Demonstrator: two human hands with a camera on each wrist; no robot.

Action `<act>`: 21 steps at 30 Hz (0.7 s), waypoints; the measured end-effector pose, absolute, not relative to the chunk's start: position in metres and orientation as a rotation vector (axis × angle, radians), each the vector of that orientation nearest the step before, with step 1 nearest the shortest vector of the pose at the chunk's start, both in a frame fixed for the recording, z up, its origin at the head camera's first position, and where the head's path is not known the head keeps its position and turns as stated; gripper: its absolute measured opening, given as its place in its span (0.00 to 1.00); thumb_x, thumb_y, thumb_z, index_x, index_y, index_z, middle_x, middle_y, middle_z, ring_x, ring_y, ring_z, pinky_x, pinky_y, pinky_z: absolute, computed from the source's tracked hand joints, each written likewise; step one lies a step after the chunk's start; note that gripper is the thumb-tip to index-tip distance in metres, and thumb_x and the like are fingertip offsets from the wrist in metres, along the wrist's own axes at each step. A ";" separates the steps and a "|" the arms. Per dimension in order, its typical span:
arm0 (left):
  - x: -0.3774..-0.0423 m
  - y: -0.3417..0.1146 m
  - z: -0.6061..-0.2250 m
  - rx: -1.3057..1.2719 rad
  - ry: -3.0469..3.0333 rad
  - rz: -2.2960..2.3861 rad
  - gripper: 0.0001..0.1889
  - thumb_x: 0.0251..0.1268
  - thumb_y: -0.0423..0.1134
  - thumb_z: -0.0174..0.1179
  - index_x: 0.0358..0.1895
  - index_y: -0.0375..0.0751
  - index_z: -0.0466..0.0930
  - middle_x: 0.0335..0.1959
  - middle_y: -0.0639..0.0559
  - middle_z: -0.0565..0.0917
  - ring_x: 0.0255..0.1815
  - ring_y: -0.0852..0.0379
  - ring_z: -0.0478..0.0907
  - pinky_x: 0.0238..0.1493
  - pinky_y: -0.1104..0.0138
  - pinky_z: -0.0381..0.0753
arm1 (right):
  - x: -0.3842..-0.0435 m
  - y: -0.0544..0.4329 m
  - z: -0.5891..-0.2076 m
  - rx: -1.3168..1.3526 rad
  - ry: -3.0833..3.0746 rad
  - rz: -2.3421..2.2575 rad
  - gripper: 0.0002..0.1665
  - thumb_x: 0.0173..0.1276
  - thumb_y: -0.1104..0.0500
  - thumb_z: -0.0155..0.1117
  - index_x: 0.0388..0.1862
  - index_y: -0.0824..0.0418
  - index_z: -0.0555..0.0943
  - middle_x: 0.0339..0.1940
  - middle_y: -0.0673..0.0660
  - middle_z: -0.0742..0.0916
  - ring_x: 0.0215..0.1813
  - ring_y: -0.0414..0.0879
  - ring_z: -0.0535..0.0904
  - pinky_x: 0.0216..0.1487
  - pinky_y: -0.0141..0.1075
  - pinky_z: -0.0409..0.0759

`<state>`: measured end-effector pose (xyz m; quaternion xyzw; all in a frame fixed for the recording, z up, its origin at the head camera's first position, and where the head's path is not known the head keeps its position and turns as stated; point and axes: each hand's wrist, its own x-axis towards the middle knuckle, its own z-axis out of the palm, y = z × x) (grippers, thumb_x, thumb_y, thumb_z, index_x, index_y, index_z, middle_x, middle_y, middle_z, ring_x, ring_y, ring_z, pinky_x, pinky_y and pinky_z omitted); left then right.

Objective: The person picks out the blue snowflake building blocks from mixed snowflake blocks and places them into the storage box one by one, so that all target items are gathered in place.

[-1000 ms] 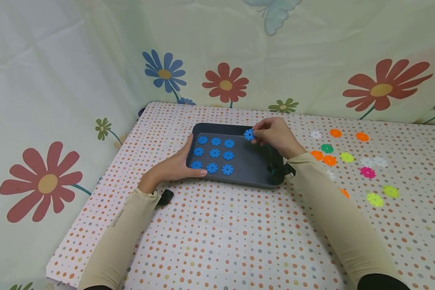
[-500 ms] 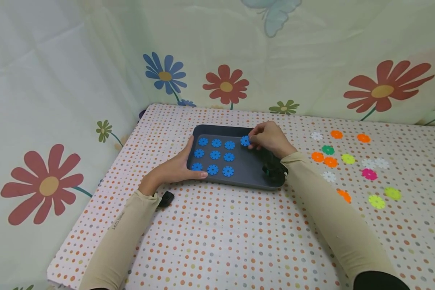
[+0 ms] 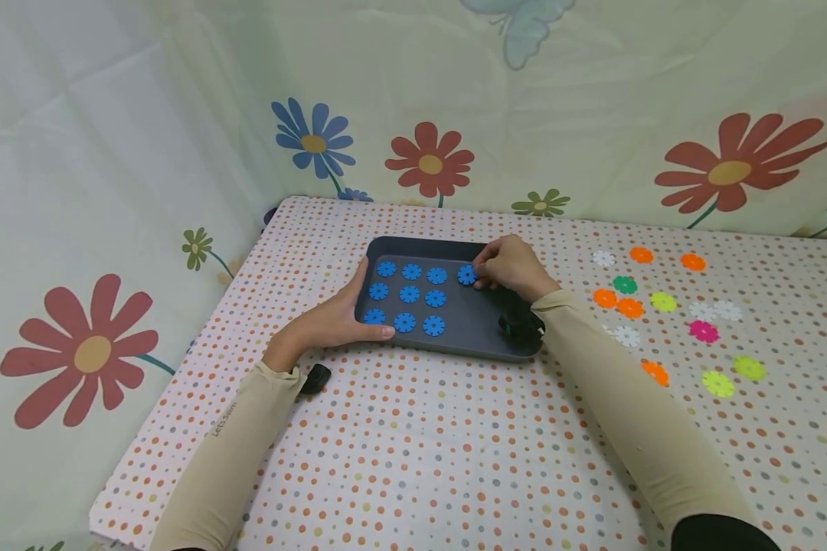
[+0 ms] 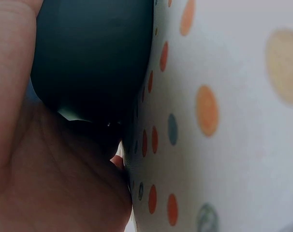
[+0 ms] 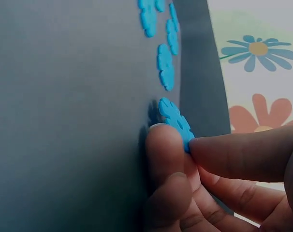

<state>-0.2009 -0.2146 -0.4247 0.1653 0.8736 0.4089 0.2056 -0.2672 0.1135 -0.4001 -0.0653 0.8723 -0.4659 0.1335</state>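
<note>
A dark grey baking tray (image 3: 465,329) lies on the dotted tabletop. My left hand (image 3: 331,315) holds its left end, with the thumb over the near rim; the left wrist view shows the palm close against the tray's dark outer side (image 4: 93,58). Inside the tray, flat blue notched discs (image 3: 409,294) lie in rows on the left part. Near the far wall, my right hand (image 3: 515,265) pinches another blue notched disc (image 5: 175,118) between thumb and fingertips. This disc is tilted, one edge at or close to the tray floor, in line with the far row.
Loose notched discs in orange (image 3: 630,308), white (image 3: 625,336), green (image 3: 624,285), yellow-green (image 3: 718,384) and pink (image 3: 704,330) are scattered on the table right of the tray. A flowered curtain (image 3: 558,130) hangs behind the table and along its left side.
My right hand has moved left and down with the blue disc, from the far rim to the tray floor at the end of the far row. The left hand keeps its hold.
</note>
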 end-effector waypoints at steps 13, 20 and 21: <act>-0.201 -0.215 -0.425 0.452 2.427 1.149 0.74 0.61 0.67 0.74 0.86 0.56 0.15 0.88 0.51 0.27 0.88 0.48 0.34 0.82 0.42 0.49 | -0.269 0.111 -0.406 -0.201 2.595 -1.301 0.07 0.74 0.69 0.65 0.43 0.74 0.88 0.29 0.60 0.90 0.25 0.40 0.84 0.27 0.31 0.78; -0.200 -0.215 -0.424 0.459 2.425 1.160 0.75 0.60 0.67 0.75 0.86 0.55 0.15 0.88 0.51 0.27 0.88 0.47 0.34 0.82 0.42 0.50 | -0.269 0.113 -0.404 -0.229 2.606 -1.270 0.08 0.74 0.70 0.64 0.43 0.75 0.87 0.28 0.60 0.90 0.26 0.42 0.84 0.30 0.32 0.80; -0.200 -0.215 -0.423 0.455 2.426 1.156 0.75 0.60 0.67 0.75 0.86 0.56 0.15 0.88 0.51 0.27 0.88 0.47 0.34 0.82 0.42 0.50 | -0.269 0.113 -0.404 -0.230 2.606 -1.265 0.08 0.75 0.70 0.64 0.43 0.75 0.87 0.29 0.61 0.90 0.26 0.42 0.84 0.30 0.31 0.81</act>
